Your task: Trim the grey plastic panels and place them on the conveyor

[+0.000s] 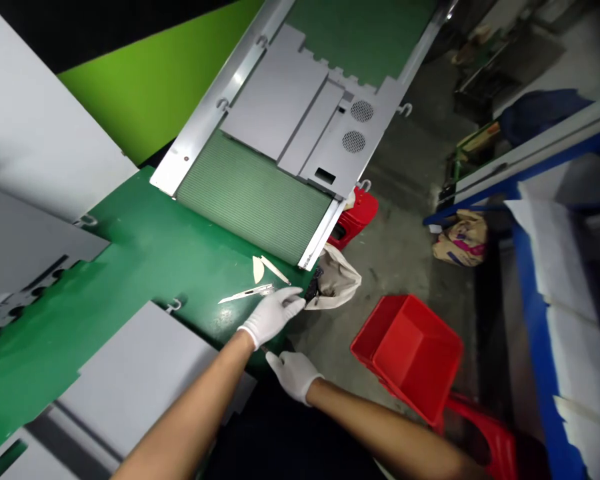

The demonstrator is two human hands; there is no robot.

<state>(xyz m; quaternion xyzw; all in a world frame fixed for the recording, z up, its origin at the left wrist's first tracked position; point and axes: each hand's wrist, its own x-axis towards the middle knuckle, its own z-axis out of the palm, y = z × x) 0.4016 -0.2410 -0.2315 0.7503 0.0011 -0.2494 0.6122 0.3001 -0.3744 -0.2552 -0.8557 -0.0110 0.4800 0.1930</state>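
My left hand (pixel 273 315), in a white glove, reaches over the edge of the green table (pixel 170 233). Its fingers are stretched out, thumb apart, with nothing visible in them. Just beyond it lie a slim, pointed, pale tool like a craft knife (pixel 245 293), a cream half-round piece (pixel 258 269) and a thin cream strip (pixel 275 269). Close to my body, my right hand (pixel 295 375), also gloved, is closed. A short, thin, dark end shows by its thumb; what it belongs to is hidden.
A grey moulded panel (pixel 280 100) with two round grilles rests on the green conveyor belt (pixel 250 193). More grey panels (pixel 145 367) lie on the table. An open white sack (pixel 340 280) hangs by the table corner. Red bins (pixel 420 347) stand at right, before a blue-framed rack (pixel 535 300).
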